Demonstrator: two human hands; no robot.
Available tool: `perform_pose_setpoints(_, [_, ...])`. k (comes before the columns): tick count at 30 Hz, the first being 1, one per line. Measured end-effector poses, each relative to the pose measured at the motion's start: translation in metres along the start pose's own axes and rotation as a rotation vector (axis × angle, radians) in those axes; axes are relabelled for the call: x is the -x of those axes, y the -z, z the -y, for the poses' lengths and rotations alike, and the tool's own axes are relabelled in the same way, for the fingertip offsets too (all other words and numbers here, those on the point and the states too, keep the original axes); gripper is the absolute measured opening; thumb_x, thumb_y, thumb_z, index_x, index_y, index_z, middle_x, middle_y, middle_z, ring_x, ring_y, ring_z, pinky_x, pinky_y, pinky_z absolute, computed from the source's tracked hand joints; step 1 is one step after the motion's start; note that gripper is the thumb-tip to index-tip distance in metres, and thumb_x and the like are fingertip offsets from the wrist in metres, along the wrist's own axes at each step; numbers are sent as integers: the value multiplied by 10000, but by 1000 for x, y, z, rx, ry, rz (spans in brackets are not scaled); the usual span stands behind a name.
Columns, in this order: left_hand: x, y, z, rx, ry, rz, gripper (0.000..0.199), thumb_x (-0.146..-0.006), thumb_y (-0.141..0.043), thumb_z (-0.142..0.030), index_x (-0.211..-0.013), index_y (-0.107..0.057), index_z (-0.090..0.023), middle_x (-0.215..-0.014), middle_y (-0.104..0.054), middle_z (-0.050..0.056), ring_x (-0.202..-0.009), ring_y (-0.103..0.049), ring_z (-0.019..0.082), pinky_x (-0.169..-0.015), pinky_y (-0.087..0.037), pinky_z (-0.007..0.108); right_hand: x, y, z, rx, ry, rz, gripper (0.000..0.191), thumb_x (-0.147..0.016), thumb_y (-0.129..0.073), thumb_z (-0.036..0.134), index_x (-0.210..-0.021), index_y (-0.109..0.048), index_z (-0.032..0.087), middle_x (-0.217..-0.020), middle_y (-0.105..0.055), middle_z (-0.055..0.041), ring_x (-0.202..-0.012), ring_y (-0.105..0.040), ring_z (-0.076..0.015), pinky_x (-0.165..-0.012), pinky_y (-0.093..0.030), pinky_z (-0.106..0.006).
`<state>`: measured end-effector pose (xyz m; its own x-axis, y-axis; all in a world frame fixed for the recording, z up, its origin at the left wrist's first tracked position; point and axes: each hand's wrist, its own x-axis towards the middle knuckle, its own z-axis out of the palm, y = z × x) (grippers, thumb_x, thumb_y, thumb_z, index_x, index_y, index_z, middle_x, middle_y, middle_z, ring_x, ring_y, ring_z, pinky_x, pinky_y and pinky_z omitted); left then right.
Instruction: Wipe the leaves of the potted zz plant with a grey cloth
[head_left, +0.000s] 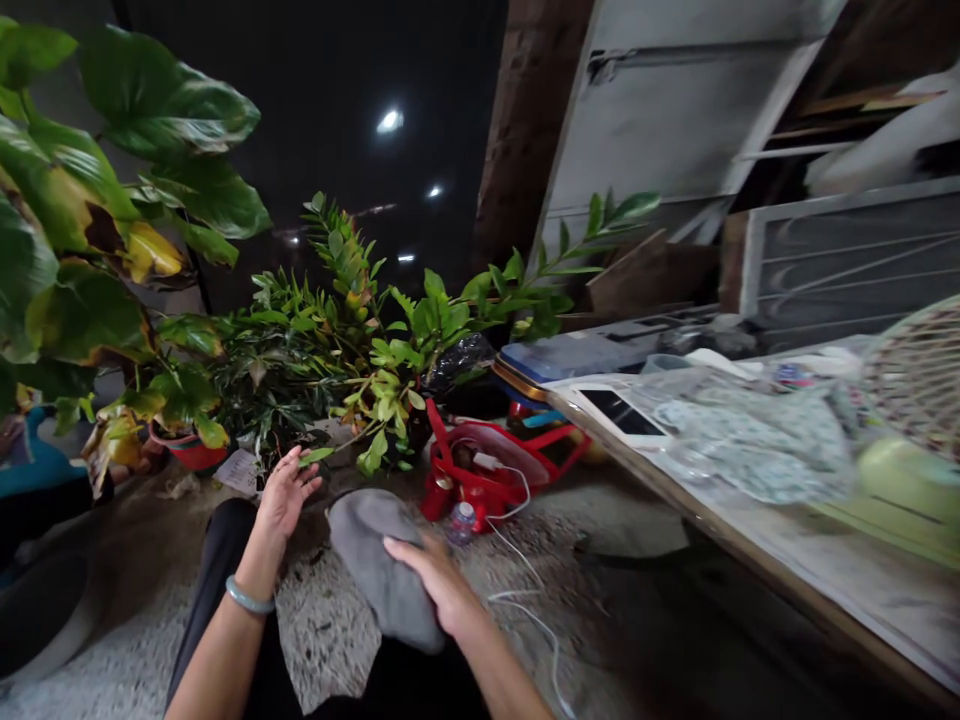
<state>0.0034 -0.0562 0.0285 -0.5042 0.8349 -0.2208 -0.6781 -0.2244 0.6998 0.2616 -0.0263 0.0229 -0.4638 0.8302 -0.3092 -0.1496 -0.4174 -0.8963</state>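
My left hand (286,495) is raised and open, with a jade-green bangle (250,598) on its wrist. Its fingers sit just below a leaf of a leafy green potted plant (315,340), and I cannot tell if they touch it. My right hand (433,583) lies over a soft grey cloth (371,560), its fingers curved across the top. The cloth rests on my dark trouser leg (232,620), and its lower end hangs past my right hand.
A large yellowing leafy plant (82,180) rises at the left, above a red pot (191,455). Ahead are red objects (480,480), a small bottle (463,522) and a white cable (525,590). On the right, a table edge (697,500) holds a tablet (619,412) and patterned cloth (750,440).
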Motion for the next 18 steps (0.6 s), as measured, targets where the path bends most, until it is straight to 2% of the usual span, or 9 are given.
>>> perform_pose_setpoints(2, [0, 2, -1, -10, -5, 11, 330, -767, -829, -201, -1084, -738, -193, -1167, -765, 89, -920, -745, 226, -867, -587, 401, -1, 23, 17, -125, 22, -177, 307, -581, -923, 376, -826, -805, 232, -810, -822, -114, -796, -800, -370, -776, -661, -505])
perform_pose_setpoints(4, [2, 1, 1, -20, -5, 18, 350, -753, -835, -200, -1089, -737, -199, -1178, -764, 86, -920, -745, 222, -838, -595, 381, -18, 41, 52, -337, 85, -437, 362, -591, -893, 367, -904, -796, 214, -828, -825, -95, -804, -801, -327, -743, -671, -442])
perform_pose_setpoints(5, [2, 0, 2, -23, -3, 16, 356, -749, -837, -197, -1090, -736, -201, -1180, -765, 85, -918, -744, 221, -824, -598, 372, -30, 43, 71, -445, 139, -551, 361, -625, -860, 357, -951, -785, 221, -852, -829, -67, -836, -801, -296, -763, -674, -418])
perform_pose_setpoints(7, [4, -2, 5, -22, 3, 2, 357, -746, -837, -192, -1088, -733, -203, -1174, -769, 83, -905, -741, 216, -804, -599, 360, -53, 34, 100, -592, 221, -647, 349, -690, -801, 332, -1024, -763, 237, -887, -831, -22, -898, -797, -249, -831, -671, -401])
perform_pose_setpoints(10, [5, 0, 7, -21, 17, -6, 350, -765, -826, -190, -1099, -723, -210, -1162, -778, 83, -894, -735, 207, -812, -594, 357, -61, -7, 95, -567, 104, -504, 293, -696, -812, 324, -973, -760, 242, -823, -821, -22, -887, -798, -268, -863, -665, -439])
perform_pose_setpoints(12, [4, 6, 4, -13, 27, -10, 348, -783, -814, -184, -1114, -712, -210, -1150, -780, 86, -904, -734, 208, -834, -590, 367, -44, -34, 62, -415, -84, -280, 266, -657, -865, 375, -858, -770, 229, -747, -804, -70, -822, -799, -322, -821, -662, -481])
perform_pose_setpoints(13, [2, 10, 2, -6, 34, -20, 350, -788, -807, -177, -1121, -704, -208, -1141, -780, 87, -910, -735, 214, -843, -588, 376, -31, -44, 42, -327, -130, -105, 289, -664, -879, 428, -850, -786, 227, -765, -808, -97, -821, -799, -339, -818, -654, -496])
perform_pose_setpoints(15, [-2, 22, -5, 13, 53, -60, 346, -795, -793, -166, -1123, -691, -208, -1112, -781, 87, -911, -740, 227, -853, -585, 396, -3, -51, 11, -150, -148, 73, 279, -643, -904, 469, -789, -800, 255, -779, -810, -111, -785, -794, -348, -799, -641, -503])
perform_pose_setpoints(18, [-10, 43, -18, 65, 33, -116, 246, -811, -771, -181, -1043, -692, -215, -1079, -785, 76, -907, -741, 230, -867, -578, 408, 23, -40, 8, 0, -30, 71, 292, -610, -925, 469, -788, -817, 265, -820, -819, -112, -799, -779, -359, -767, -626, -486])
